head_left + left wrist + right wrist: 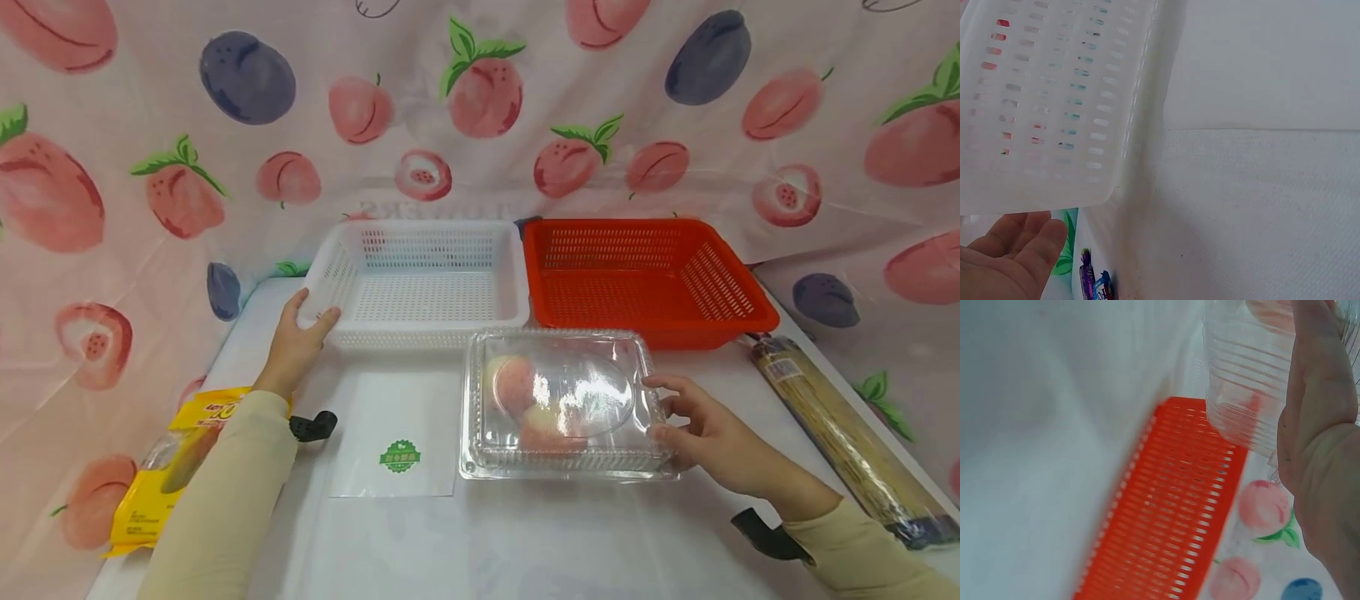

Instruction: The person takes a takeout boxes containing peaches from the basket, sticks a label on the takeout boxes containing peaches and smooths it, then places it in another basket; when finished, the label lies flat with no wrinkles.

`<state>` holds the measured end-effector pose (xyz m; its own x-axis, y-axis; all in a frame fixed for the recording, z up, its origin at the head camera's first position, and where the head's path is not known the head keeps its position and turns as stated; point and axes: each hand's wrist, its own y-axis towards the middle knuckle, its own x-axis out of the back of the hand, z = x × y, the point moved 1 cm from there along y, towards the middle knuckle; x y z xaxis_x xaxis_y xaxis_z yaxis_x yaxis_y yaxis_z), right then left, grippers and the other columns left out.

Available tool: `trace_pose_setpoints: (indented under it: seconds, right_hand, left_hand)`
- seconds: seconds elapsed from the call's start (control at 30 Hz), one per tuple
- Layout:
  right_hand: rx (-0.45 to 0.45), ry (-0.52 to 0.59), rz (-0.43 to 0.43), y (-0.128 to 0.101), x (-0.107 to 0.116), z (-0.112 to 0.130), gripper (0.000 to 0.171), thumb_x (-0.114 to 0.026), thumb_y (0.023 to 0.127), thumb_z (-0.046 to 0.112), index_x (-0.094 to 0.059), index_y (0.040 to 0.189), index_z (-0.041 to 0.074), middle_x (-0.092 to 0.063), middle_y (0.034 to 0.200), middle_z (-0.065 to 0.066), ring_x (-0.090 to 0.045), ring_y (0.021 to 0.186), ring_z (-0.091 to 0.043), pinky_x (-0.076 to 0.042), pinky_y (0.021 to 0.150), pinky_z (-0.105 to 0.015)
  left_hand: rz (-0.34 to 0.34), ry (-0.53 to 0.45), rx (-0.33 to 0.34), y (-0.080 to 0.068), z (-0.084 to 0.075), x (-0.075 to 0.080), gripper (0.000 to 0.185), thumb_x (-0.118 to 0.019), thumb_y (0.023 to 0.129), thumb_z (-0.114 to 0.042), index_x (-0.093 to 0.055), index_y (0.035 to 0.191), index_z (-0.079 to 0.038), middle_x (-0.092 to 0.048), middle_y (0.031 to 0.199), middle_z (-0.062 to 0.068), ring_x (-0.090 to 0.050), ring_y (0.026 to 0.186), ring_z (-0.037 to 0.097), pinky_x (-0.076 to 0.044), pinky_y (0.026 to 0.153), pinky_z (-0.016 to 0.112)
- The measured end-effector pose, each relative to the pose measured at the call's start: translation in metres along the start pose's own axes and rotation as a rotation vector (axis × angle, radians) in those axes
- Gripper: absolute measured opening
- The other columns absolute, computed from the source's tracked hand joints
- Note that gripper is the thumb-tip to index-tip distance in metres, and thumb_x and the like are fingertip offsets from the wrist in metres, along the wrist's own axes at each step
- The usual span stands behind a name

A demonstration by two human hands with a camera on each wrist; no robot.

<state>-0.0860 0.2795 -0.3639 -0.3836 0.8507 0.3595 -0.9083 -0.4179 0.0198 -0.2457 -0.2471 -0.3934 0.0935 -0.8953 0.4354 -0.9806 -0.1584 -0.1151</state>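
Note:
My right hand (708, 437) grips the right end of a clear plastic clamshell box (600, 392) with peaches (553, 429) inside. In the right wrist view, the box overlaps the red basket behind it. My left hand (296, 346) is at the near left corner of a white plastic basket (420, 337), thumb and fingers apart. From the left wrist, the fingertips (1054, 230) appear right at the basket's end wall, with nothing between them. Just in front of this basket lies a flat white packet (393, 417) with a green emblem.
A red plastic basket (652, 333) stands beside the white one at the back. Along the right edge lies a long pack of dry noodles (847, 433). At the left is a yellow food packet (161, 483). A fruit-print cloth (420, 108) hangs behind.

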Motion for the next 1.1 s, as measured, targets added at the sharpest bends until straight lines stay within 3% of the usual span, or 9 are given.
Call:
trace_pose_setpoints:
  seconds: [0.27,0.5,1.1]
  right_hand:
    - [-0.145,-0.023,-0.006,0.001,0.003,-0.011,0.058,-0.06,0.1,0.009,-0.029,0.149,0.008,-0.05,0.111,-0.023,-0.061,0.086,-0.027,-0.06,0.066,-0.042]
    - [-0.199,-0.032,0.005,0.004,0.007,-0.021,0.059,-0.059,0.101,0.013,-0.028,0.151,0.008,-0.049,0.105,-0.02,-0.06,0.084,-0.027,-0.06,0.067,-0.042]
    - [-0.298,-0.101,0.023,0.024,0.028,-0.039,0.067,-0.061,0.101,0.023,-0.026,0.156,0.009,-0.052,0.11,-0.019,-0.058,0.089,-0.03,-0.059,0.074,-0.039]
  left_hand:
    - [0.001,0.006,0.011,0.0,0.001,0.0,0.097,-0.056,0.092,-0.066,-0.001,0.162,-0.029,-0.011,0.165,0.015,-0.03,0.141,0.04,-0.033,0.111,0.057]
    - [-0.002,0.018,0.013,0.001,0.001,0.0,0.095,-0.056,0.093,-0.064,-0.001,0.162,-0.03,-0.008,0.166,0.013,-0.031,0.14,0.041,-0.033,0.111,0.057]
    - [-0.011,0.035,0.028,0.0,-0.001,-0.001,0.092,-0.055,0.095,-0.061,-0.001,0.162,-0.029,-0.005,0.167,0.011,-0.028,0.142,0.041,-0.034,0.11,0.057]
